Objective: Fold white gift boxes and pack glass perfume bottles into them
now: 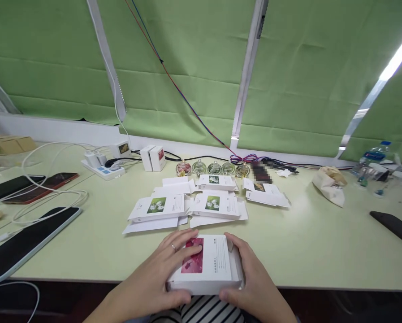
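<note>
A white cardboard box with a pink flower picture lies at the table's front edge, held between both hands. My left hand, a ring on one finger, grips its left side with fingers across the picture and thumb at the near side. My right hand is wrapped round the right end, where a flap shows. Just beyond lie flattened white boxes with white-flower pictures, one at the left and one at the right. Behind them round glass bottles with clear stoppers stand in a row.
More flattened boxes lie behind, one with a yellow picture. Folded boxes stand near a power strip. Phones and white cables occupy the left. At right are a paper bag, a water bottle and a dark phone.
</note>
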Motion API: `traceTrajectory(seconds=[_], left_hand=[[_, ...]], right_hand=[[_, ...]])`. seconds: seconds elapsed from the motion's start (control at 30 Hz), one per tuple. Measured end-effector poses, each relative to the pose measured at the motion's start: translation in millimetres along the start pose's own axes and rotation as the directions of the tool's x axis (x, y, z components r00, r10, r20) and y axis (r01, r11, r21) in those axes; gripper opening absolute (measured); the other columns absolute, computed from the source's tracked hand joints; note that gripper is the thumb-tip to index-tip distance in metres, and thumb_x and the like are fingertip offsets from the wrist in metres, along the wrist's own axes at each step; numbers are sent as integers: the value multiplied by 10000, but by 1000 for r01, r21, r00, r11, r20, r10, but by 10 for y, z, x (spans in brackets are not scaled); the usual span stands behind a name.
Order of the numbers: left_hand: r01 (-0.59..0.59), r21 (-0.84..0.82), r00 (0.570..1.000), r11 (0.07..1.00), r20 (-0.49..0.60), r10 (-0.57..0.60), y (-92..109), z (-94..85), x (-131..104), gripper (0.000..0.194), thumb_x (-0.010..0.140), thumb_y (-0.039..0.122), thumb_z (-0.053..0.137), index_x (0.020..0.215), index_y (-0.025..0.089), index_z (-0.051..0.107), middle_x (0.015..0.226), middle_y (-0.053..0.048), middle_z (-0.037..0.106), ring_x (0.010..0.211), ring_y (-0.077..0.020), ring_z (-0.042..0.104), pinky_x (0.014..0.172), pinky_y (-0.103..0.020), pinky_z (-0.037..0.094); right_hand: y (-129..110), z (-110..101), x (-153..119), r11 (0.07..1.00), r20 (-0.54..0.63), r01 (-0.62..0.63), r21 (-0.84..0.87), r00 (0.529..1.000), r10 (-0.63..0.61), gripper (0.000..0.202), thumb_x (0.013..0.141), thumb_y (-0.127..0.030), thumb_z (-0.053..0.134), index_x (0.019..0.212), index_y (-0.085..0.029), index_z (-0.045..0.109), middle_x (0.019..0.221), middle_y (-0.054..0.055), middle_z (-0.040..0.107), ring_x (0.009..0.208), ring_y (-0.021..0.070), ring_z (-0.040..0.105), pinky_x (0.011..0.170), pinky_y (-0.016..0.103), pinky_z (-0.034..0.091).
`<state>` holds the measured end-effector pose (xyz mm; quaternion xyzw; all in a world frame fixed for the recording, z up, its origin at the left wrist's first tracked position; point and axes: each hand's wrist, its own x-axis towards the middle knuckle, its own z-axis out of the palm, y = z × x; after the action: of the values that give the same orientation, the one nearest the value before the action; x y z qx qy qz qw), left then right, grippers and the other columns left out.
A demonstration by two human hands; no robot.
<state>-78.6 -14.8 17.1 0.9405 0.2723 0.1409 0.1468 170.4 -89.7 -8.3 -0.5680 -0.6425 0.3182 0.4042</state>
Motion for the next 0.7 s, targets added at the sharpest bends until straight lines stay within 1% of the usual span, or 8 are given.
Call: traceTrajectory(seconds=[0.07, 0.13, 0.2, 0.27, 0.33, 0.43, 0.6, 0.7], left_hand=[[-6, 0, 1000, 1000, -7, 6, 3, 7, 1, 716, 762, 559, 610, 1384, 346, 325, 1490, -67, 272, 1349, -342, 242, 1053, -556, 306], [-20, 8, 1000, 1000, -25, 20, 9, 16, 1, 699, 770, 544, 610, 1380, 338, 335, 1481, -70, 290, 1345, -342, 251, 1059, -557, 298], [-41, 27, 998, 999, -37, 42, 16, 28, 0, 682, 775, 531, 610, 1374, 340, 344, 1474, -66, 306, 1346, -339, 252, 1066, -563, 284], [-50, 48, 997, 998, -48, 52, 20, 42, 2, 700, 767, 530, 620, 1378, 345, 333, 1483, -64, 290, 1356, -343, 228, 1067, -571, 277], [-39, 61, 997, 997, -62, 43, 15, 57, 6, 776, 732, 552, 647, 1395, 338, 305, 1500, -76, 252, 1362, -359, 209, 1058, -579, 287], [-15, 65, 997, 998, -76, 20, -7, 79, 16, 883, 675, 581, 682, 1414, 327, 272, 1508, -101, 228, 1349, -382, 238, 1042, -588, 304], [0, 64, 997, 998, -83, 5, -42, 107, 25, 940, 634, 551, 725, 1420, 331, 259, 1500, -92, 256, 1338, -378, 270, 1044, -577, 314], [3, 71, 996, 997, -87, 3, -48, 114, 22, 915, 656, 501, 727, 1420, 341, 251, 1484, -82, 296, 1331, -367, 290, 1036, -577, 330]], right_hand=[[-4, 20, -7, 999, -26, -7, -42, 1000, 6, 823, 577, -226, 729, 1321, -226, 378, 1300, 102, 475, 1170, 299, 464, 982, 427, 380], [8, 35, -19, 998, -48, -16, -67, 999, 12, 807, 583, -187, 706, 1320, -236, 382, 1289, 95, 489, 1150, 295, 478, 960, 420, 398], [19, 40, -28, 997, -59, -13, -73, 998, 9, 800, 592, -197, 705, 1323, -241, 383, 1282, 91, 498, 1135, 294, 493, 939, 411, 416], [15, 37, -32, 998, -65, -1, -70, 998, -3, 787, 604, -239, 715, 1320, -239, 389, 1273, 90, 508, 1124, 291, 504, 931, 404, 425], [-8, 29, -27, 998, -71, 4, -70, 997, -9, 768, 622, -282, 716, 1316, -232, 392, 1272, 90, 510, 1126, 287, 507, 940, 404, 421], [-55, 13, -13, 996, -62, -21, -84, 998, 16, 765, 625, -298, 716, 1314, -218, 392, 1291, 96, 500, 1152, 290, 492, 962, 411, 404], [-93, -9, -9, 992, -50, -61, -106, 997, 56, 802, 605, -280, 734, 1321, -208, 380, 1310, 97, 485, 1173, 289, 475, 984, 408, 392], [-93, -14, -13, 992, -59, -81, -100, 995, 75, 831, 587, -297, 756, 1323, -207, 382, 1297, 98, 496, 1165, 293, 486, 977, 412, 404]])
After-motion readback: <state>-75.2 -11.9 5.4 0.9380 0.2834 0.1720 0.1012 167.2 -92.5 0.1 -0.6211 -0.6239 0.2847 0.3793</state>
